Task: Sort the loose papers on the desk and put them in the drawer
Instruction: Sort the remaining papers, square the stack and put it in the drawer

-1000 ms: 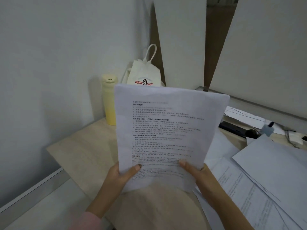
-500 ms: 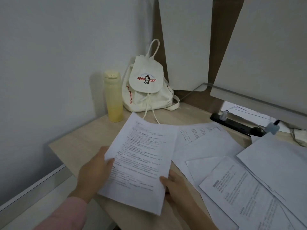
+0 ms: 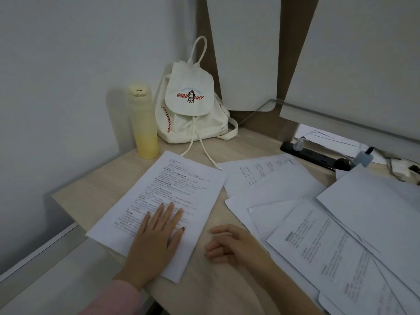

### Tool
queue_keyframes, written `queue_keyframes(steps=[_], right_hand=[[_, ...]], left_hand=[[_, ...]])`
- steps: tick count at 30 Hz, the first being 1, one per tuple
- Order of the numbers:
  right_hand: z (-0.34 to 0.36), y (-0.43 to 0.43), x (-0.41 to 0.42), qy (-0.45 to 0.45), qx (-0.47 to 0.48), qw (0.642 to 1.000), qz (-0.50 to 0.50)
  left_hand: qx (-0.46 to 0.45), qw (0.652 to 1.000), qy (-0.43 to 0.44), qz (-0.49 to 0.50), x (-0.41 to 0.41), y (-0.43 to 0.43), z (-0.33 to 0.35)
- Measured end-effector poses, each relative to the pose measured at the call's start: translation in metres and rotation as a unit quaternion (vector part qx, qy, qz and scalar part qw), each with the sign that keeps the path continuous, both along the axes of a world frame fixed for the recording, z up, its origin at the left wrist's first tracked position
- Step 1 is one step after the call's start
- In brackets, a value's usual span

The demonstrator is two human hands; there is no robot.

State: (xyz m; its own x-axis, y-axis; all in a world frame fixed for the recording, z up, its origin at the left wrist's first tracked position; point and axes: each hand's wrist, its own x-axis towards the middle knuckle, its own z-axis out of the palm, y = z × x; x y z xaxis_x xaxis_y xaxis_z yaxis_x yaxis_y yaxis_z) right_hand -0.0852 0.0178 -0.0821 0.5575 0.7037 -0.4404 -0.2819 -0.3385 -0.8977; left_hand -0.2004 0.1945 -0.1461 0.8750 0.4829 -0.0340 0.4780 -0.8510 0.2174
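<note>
A printed sheet [image 3: 172, 189] lies flat on the left part of the wooden desk [image 3: 95, 189]. My left hand [image 3: 156, 237] rests on its lower half with straight fingers spread flat. Just to the right, my right hand [image 3: 229, 245] hovers over bare desk beside the sheet's edge, fingers loosely curled and holding nothing. A loose spread of papers [image 3: 318, 223], some printed and some blank side up, overlaps across the right half of the desk. No drawer is in view.
A yellow bottle [image 3: 143, 123] and a white drawstring backpack [image 3: 192, 110] stand at the back against the wall. A black power strip [image 3: 316, 155] with plugs and cables lies at the back right. The desk's left edge drops to a lower white surface [image 3: 45, 269].
The sheet, held upright in both hands a second ago, has been laid flat on the desk. My left hand now lies flat on it and my right hand has let go.
</note>
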Motion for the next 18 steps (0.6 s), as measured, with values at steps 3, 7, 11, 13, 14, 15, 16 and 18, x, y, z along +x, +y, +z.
queue_keyframes(steps=[3, 7, 11, 13, 14, 15, 16, 18], right_hand=[[0.010, -0.041, 0.025, -0.046, -0.002, 0.998, -0.051], [0.025, -0.108, 0.063, -0.173, -0.030, 0.975, -0.137], [0.023, -0.181, 0.094, -0.377, -0.199, 0.887, -0.177], [0.019, -0.219, 0.106, -0.427, -0.297, 0.834, -0.185], [0.016, -0.235, 0.110, -0.426, -0.335, 0.820, -0.185], [0.013, -0.249, 0.112, -0.418, -0.370, 0.810, -0.178], [0.010, -0.261, 0.114, -0.405, -0.401, 0.805, -0.165], [0.002, -0.276, 0.114, -0.381, -0.438, 0.803, -0.133]], left_hand=[[-0.006, 1.000, -0.020, -0.001, 0.004, -0.006, 0.011], [-0.145, 0.987, -0.073, 0.017, 0.021, -0.031, 0.036], [-0.171, 0.973, -0.143, -0.053, 0.049, -0.084, 0.064], [-0.213, 0.961, -0.153, -0.088, 0.065, -0.112, 0.075], [-0.242, 0.953, -0.150, -0.102, 0.072, -0.125, 0.079], [-0.261, 0.947, -0.145, -0.119, 0.079, -0.137, 0.081], [-0.269, 0.943, -0.139, -0.136, 0.085, -0.149, 0.084], [-0.275, 0.937, -0.134, -0.169, 0.096, -0.169, 0.081]])
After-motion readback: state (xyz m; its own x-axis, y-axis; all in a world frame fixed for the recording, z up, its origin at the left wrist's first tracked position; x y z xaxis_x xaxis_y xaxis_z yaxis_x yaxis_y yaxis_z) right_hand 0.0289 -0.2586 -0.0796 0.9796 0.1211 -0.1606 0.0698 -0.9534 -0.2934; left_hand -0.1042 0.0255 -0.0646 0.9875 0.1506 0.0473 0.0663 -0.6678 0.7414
